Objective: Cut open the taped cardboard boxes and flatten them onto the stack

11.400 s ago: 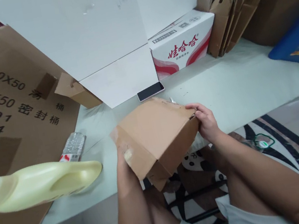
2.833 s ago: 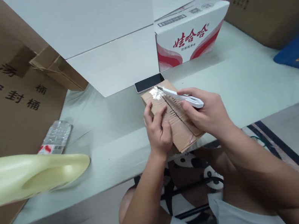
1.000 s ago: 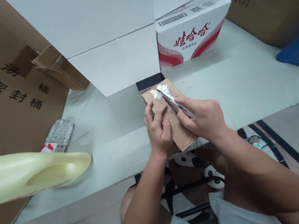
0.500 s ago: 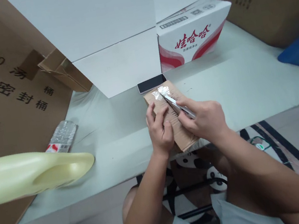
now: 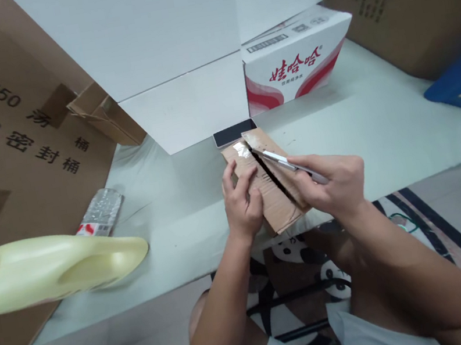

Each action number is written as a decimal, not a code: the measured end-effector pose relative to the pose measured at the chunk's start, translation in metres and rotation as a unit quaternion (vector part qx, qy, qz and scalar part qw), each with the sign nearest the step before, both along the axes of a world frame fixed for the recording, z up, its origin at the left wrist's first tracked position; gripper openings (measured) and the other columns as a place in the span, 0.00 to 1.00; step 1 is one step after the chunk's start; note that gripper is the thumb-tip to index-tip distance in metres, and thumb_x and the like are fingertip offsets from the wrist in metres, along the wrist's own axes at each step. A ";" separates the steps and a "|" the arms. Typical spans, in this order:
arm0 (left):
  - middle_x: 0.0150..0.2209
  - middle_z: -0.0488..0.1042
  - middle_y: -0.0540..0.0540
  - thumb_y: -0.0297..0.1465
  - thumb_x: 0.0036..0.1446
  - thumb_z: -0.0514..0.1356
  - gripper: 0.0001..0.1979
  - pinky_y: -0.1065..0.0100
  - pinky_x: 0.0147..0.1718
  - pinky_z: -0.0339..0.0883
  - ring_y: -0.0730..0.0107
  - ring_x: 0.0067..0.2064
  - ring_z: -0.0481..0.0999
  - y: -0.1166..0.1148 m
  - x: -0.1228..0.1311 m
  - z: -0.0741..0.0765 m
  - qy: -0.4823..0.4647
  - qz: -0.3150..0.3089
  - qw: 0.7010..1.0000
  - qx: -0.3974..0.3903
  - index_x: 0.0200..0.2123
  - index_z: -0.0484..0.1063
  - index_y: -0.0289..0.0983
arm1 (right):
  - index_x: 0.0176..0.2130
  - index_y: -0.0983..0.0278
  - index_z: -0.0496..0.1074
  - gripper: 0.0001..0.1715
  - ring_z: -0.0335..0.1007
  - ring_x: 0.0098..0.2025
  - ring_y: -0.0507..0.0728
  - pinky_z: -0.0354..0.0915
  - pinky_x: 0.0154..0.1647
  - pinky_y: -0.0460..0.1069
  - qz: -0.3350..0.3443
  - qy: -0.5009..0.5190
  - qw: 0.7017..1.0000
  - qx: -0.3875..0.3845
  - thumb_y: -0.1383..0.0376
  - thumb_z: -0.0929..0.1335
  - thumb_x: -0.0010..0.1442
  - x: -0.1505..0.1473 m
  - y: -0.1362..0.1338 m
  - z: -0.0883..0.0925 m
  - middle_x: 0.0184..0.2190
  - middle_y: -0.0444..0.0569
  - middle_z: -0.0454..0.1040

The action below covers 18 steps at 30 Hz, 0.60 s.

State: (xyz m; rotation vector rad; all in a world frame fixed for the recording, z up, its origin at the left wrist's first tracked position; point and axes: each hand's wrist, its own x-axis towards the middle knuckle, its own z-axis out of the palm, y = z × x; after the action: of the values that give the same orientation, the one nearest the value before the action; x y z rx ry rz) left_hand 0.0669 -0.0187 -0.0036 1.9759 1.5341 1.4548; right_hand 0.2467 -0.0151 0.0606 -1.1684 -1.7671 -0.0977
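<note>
Mid-frame at the near edge of the pale table (image 5: 381, 123), my left hand (image 5: 241, 205) presses open-fingered on the small brown cardboard box (image 5: 276, 213) while my right hand (image 5: 335, 185) clenches a slim white knife (image 5: 285, 161) in its seam; a slip could cut my left fingers.

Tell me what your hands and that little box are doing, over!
Left hand pressing on small cardboard box. Right hand shut on white cutter, tip at top seam. Seam parted, dark gap. Phone just behind box.
</note>
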 end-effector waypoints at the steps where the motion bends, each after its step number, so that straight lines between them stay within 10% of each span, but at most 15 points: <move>1: 0.66 0.59 0.38 0.38 0.64 0.51 0.19 0.44 0.66 0.56 0.49 0.67 0.61 0.001 -0.003 0.001 -0.001 -0.003 1.000 -0.004 0.54 0.74 0.42 | 0.36 0.61 0.84 0.17 0.69 0.19 0.52 0.61 0.21 0.47 0.000 0.006 1.000 0.012 0.69 0.65 0.54 0.002 0.000 0.003 0.23 0.46 0.80; 6: 0.68 0.58 0.38 0.43 0.63 0.54 0.21 0.45 0.66 0.56 0.46 0.68 0.61 0.010 -0.033 0.003 -0.037 -0.033 0.997 -0.051 0.54 0.76 0.40 | 0.38 0.61 0.81 0.14 0.66 0.19 0.50 0.62 0.21 0.46 -0.043 0.122 0.991 0.042 0.68 0.66 0.57 0.018 0.002 0.012 0.23 0.43 0.77; 10: 0.70 0.58 0.38 0.47 0.57 0.60 0.23 0.47 0.66 0.56 0.43 0.70 0.57 0.021 -0.064 0.006 -0.137 -0.026 0.984 -0.108 0.50 0.78 0.39 | 0.52 0.61 0.74 0.19 0.71 0.25 0.53 0.68 0.29 0.48 -0.051 0.227 0.971 -0.052 0.63 0.64 0.64 0.029 0.023 -0.021 0.26 0.42 0.76; 18: 0.56 0.77 0.42 0.42 0.47 0.71 0.24 0.54 0.62 0.63 0.50 0.62 0.71 0.019 -0.092 0.013 -0.346 0.030 0.926 -0.151 0.47 0.77 0.41 | 0.54 0.64 0.75 0.23 0.73 0.48 0.67 0.68 0.49 0.60 -0.020 -0.147 0.913 -0.380 0.62 0.61 0.65 0.013 0.038 -0.094 0.46 0.61 0.73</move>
State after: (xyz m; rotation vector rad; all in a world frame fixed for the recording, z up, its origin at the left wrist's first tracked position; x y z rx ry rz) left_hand -0.0252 0.0001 0.0091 1.0721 1.3753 1.5816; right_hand 0.2595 0.0230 -0.0330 -1.8132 -2.1227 0.4573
